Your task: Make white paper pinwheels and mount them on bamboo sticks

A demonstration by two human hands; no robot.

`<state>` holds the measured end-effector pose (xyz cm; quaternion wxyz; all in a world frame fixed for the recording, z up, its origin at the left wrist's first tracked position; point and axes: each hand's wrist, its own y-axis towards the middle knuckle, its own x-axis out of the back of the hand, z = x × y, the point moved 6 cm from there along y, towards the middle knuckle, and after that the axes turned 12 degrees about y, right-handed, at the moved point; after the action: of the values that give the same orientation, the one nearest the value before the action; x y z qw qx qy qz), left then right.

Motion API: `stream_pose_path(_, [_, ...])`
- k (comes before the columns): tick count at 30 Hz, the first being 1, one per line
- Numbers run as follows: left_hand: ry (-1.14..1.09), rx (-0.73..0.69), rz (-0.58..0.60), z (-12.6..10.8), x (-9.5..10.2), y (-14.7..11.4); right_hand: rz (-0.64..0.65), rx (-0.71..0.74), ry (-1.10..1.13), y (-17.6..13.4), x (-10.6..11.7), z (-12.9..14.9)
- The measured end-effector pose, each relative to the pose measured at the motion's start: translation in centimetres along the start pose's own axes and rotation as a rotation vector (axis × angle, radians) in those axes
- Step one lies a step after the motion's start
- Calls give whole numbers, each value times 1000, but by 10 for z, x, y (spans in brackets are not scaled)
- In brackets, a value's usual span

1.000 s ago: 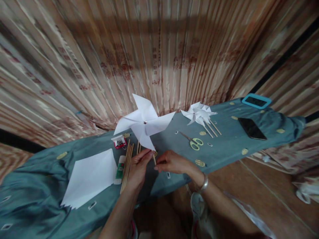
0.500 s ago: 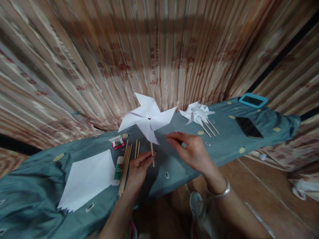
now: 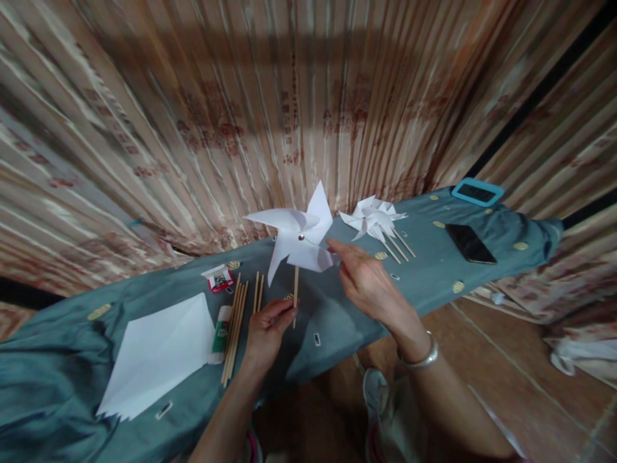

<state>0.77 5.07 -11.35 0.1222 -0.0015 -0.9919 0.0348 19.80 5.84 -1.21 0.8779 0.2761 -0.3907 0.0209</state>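
My left hand (image 3: 270, 328) pinches the wooden stick of a white paper pinwheel (image 3: 289, 241), holding it upright above the table. A shiny round pin sits at the pinwheel's centre. At the blades' right edge is my right hand (image 3: 369, 280), its index finger stretched out and its other fingers curled, with nothing visible in it. The fingertip is at a blade; whether it touches cannot be told. Left of my left hand lie several wooden sticks (image 3: 235, 331), a green and white glue stick (image 3: 220, 334) and a small red box of pins (image 3: 220, 280).
White paper sheets (image 3: 159, 354) lie at the left on the green tablecloth (image 3: 337, 360). More finished pinwheels (image 3: 373, 217) rest at the back right. Further right are a dark phone (image 3: 470, 243) and a blue-framed device (image 3: 477, 191). A patterned curtain (image 3: 289, 96) hangs behind.
The pinwheel's blades have turned and look deformed on the right. My right hand has gone from bent fingers to a stretched index finger beside a blade. The view has shifted slightly.
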Motion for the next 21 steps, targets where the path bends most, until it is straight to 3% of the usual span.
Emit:
stream_pose_path(4, [24, -12, 12, 0, 0, 0, 233, -15, 145, -6, -17, 22])
stream_pose_path(6, [37, -21, 15, -1, 0, -1, 257, 12, 216, -8, -14, 35])
stream_pose_path(8, [56, -20, 24, -4, 1, -2, 167, 0, 283, -8, -3, 39])
stream_pose_path(10, [78, -14, 35, -6, 1, -4, -25, -35, 307, -7, 16, 33])
stream_pose_path(13, [87, -16, 48, -8, 1, -7, -321, -14, 148, -5, 38, 16])
stream_pose_path(15, [65, -21, 60, -6, 0, -7, -327, 45, 26, -2, 37, 6])
stream_pose_path(21, [21, 12, 95, -3, -5, -7, -115, 46, 4, 2, 11, -12])
